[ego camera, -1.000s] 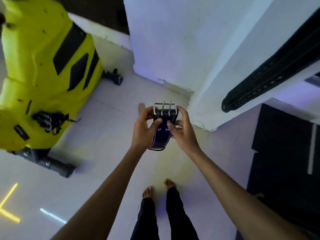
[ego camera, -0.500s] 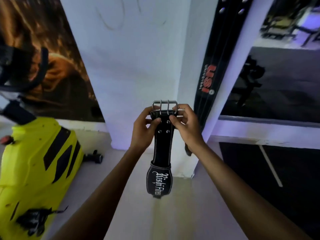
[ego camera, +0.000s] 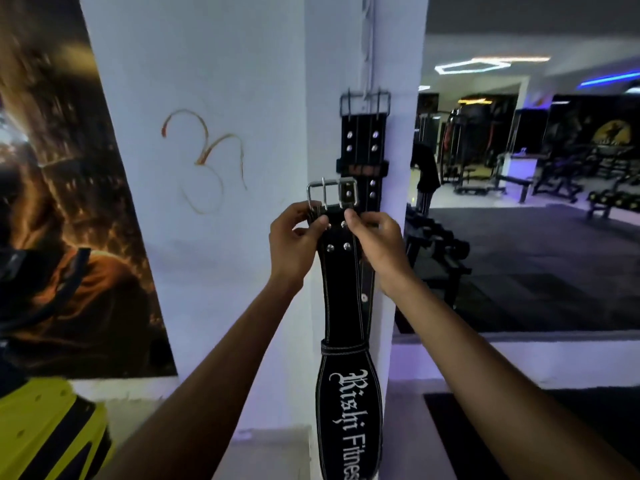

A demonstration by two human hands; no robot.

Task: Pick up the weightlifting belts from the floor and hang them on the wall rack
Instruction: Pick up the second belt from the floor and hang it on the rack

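Here, in the head view, the left hand [ego camera: 294,244] and right hand [ego camera: 377,247] pinch the top of a black leather weightlifting belt with white lettering [ego camera: 346,341], just under its silver double-prong buckle [ego camera: 331,194]. It dangles before the white pillar [ego camera: 242,168], near another black belt hanging there [ego camera: 363,140].

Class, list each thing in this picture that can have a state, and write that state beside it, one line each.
Held belt: off the floor, gripped near its buckle, hanging straight down, not yet hung.
Buckle: upright above the fingers, prongs down.
Hung belt: already hanging on the pillar by its buckle.
Left hand: shut on the held belt.
Right hand: shut on the held belt.
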